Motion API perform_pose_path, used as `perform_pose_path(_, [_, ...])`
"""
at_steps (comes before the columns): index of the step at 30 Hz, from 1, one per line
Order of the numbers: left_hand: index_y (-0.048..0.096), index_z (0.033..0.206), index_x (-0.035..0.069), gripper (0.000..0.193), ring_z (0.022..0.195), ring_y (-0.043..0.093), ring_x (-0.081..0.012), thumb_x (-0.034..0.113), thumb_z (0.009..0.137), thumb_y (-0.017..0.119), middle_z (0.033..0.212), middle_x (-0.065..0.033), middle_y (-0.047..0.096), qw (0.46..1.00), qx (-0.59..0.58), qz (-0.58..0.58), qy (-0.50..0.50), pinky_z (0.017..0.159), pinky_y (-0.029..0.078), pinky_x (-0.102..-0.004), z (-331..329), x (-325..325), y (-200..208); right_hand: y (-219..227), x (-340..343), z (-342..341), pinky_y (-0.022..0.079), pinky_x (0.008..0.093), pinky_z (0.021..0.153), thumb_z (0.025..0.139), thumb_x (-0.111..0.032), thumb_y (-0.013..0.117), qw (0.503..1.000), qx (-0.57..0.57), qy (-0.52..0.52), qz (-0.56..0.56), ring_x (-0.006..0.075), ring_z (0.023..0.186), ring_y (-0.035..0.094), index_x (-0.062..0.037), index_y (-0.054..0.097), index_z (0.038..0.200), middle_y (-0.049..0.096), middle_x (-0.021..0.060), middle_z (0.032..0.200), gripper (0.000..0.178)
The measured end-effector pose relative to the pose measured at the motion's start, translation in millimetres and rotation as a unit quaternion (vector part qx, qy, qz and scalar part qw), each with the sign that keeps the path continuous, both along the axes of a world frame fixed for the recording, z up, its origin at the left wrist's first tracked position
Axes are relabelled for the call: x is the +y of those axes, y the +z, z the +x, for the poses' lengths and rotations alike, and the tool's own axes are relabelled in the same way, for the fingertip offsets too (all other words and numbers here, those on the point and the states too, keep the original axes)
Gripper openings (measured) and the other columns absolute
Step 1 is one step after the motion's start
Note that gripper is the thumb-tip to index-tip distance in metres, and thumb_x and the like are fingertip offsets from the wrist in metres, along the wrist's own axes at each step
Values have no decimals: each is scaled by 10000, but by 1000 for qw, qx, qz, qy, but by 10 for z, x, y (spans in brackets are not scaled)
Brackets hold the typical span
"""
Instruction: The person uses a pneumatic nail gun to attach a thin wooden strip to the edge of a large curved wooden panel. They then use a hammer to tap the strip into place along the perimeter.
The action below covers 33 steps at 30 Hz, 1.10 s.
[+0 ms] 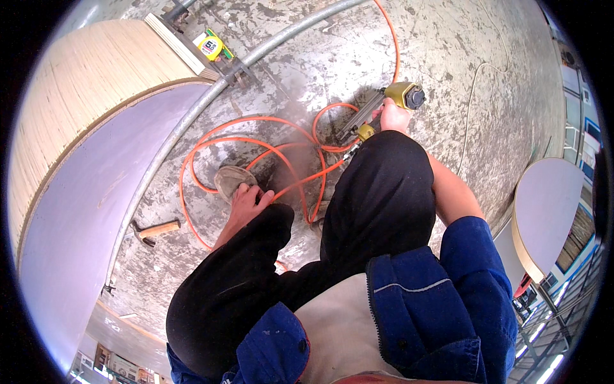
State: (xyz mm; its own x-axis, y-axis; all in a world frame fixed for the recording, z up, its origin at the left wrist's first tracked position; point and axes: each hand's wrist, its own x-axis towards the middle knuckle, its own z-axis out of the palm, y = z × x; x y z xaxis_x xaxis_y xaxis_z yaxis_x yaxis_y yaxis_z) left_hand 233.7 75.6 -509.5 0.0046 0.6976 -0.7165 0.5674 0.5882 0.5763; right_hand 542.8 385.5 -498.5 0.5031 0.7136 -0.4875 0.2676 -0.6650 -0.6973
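My right hand (395, 116) is closed round the grip of a nail gun (405, 96), which has a yellow body and a long grey magazine. It is held beyond my right knee, above the floor. An orange air hose (307, 180) runs from the tool's fitting back past my left knee and lies in loose loops on the floor. Low in front of my left knee, my left hand (245, 204) has its fingers bent and somewhat apart, with the thumb near the hose. Its fingertips reach the toe of my worn shoe (233, 182); nothing shows in its grasp.
A curved plywood panel (118, 118) with a lilac face stands at the left, a bent metal pipe (185, 121) along its edge. A yellow tape measure (210, 47) sits by its end. A claw hammer (157, 230) lies on the floor. Another rounded panel (550, 205) stands right.
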Motion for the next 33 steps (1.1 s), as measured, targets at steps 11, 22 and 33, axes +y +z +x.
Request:
perform_pose_path(11, [672,925,29,530,1067,522,-395,558,934,648,1011,-194,512,1000,-4,-7,9,936,410,-482,12,48,82,-34,2,16,520,397,543,899,-165,654,1000,9,0,12,256,550,658,51,620,759,645,146,671,260])
perform_pose_path(22, [671,913,38,514,1066,529,-404,551,937,645,1014,-195,520,1000,2,-1,3,935,414,-489,13,14,33,-26,10,9,539,391,528,895,-139,665,1000,16,-16,-1,255,549,670,45,612,757,637,135,666,236])
perform_pose_path(33, [671,923,27,526,1046,532,-412,551,939,644,1016,-209,520,1000,-1,10,-4,925,415,-495,-3,-17,-22,26,-1,-39,534,397,524,892,-135,657,1000,14,-15,13,260,541,677,43,609,739,635,137,654,240])
